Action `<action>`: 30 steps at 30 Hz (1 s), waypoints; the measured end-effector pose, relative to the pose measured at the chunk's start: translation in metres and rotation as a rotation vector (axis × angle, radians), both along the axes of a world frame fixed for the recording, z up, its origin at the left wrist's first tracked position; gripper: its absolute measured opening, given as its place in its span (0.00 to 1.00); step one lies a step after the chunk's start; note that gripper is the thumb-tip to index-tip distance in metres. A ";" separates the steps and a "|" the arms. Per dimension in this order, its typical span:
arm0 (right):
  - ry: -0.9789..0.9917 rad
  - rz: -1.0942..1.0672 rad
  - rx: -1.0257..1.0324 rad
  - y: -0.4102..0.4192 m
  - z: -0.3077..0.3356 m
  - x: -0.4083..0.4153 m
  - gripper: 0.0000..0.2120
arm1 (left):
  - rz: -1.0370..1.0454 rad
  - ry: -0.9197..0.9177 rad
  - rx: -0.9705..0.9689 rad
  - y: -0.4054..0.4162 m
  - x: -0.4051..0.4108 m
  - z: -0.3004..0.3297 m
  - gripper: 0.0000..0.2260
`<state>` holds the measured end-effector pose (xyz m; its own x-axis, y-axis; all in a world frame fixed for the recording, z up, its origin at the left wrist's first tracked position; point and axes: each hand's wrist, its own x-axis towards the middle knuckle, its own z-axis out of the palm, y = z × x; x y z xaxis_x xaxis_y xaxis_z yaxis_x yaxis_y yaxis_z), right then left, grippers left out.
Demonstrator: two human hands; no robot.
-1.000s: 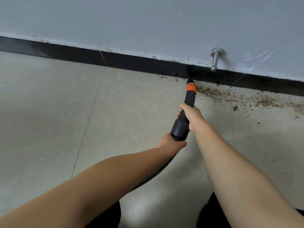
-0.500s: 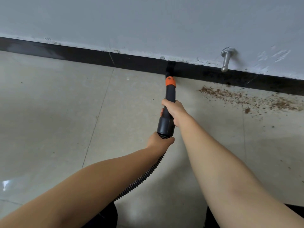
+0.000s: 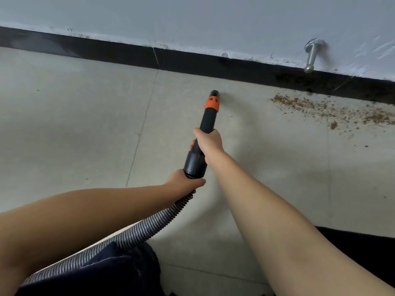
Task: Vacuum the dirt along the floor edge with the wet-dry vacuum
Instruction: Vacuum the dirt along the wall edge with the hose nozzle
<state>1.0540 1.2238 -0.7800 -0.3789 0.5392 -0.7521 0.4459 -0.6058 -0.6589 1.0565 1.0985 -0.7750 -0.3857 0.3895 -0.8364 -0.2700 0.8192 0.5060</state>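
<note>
Brown dirt (image 3: 333, 112) lies below a wall-mounted doorstop (image 3: 311, 57), right of the nozzle (image 3: 210, 112); both hands, left hand (image 3: 183, 183) and right hand (image 3: 210, 143), grip it.

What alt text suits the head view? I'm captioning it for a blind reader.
Two bare hands aim a black vacuum nozzle with an orange collar at a tiled floor near a black baseboard; brown dirt lies to its right, below a metal doorstop.
</note>
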 end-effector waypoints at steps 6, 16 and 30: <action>-0.001 -0.072 -0.015 -0.059 0.004 -0.007 0.09 | -0.081 0.042 -0.069 -0.056 -0.016 0.008 0.11; -0.072 -0.277 0.023 -0.015 0.014 0.031 0.09 | -0.272 0.021 0.007 -0.010 0.000 0.013 0.10; -0.141 -0.522 0.009 0.092 0.015 0.126 0.04 | -0.409 -0.121 0.147 0.100 0.073 0.005 0.09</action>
<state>1.1801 1.3156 -0.7650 0.0457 0.6357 -0.7706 0.1715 -0.7649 -0.6209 1.1299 1.1984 -0.7698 -0.0781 0.6073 -0.7906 -0.0035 0.7929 0.6094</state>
